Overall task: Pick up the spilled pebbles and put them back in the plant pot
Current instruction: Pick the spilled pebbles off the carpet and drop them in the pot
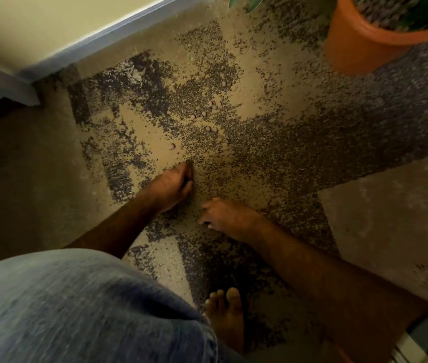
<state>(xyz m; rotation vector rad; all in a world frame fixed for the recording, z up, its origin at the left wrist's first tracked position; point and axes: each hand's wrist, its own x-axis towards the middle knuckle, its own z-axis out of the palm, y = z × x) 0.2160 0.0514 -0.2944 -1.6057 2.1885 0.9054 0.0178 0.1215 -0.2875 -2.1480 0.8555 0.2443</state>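
While person crouches over speckled carpet [260,158], both hands reach down to floor. Left hand [173,184] curled, fingertips touching carpet; whether it grasps anything, cannot tell. Right hand [224,214] loosely curled, fingers on carpet; contents unclear. Pale pebbles [209,121] scattered beyond hands. Orange plant pot [364,45] stands far right, well apart. Bare foot [224,318] below.

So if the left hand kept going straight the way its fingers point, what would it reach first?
Probably the lone pebble just ahead of the left hand, up the carpet. The hand's fingers are curled, so the exact line is uncertain; the pebble cluster lies farther on.
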